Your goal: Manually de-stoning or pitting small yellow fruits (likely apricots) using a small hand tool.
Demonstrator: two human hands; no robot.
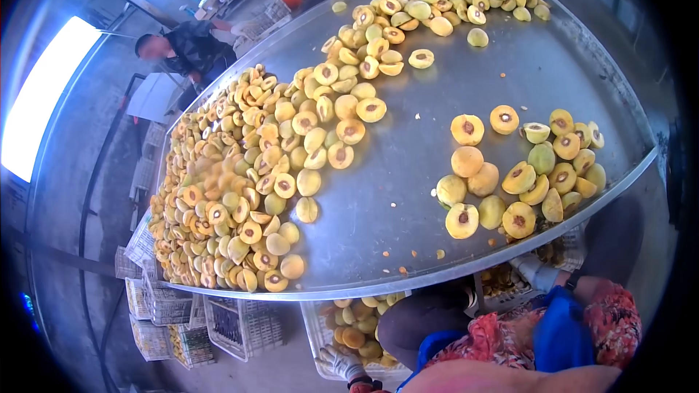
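My left hand [339, 363], in a white glove, is low in the view at the left rim of a white plastic crate [310, 333]. Its fingers are spread over the rim. Halved yellow fruits [355, 333], which look like peaches or apricots, fill that crate. Under the table's front edge, my right hand [538, 273], also gloved, is beside another crate [505, 301] holding darker pieces. Its fingertips are hard to make out. Above both hands, a loose group of fruit halves [519, 174], several with brown pits showing, lies near the front right of the metal table [404, 174].
A large heap of halved fruit [229, 191] covers the table's left side, and a band [382, 38] trails to the far corner. The raised metal rim [349, 296] runs above my lap. Stacked crates [240, 327] stand on the floor at left. Two other people are beyond the table.
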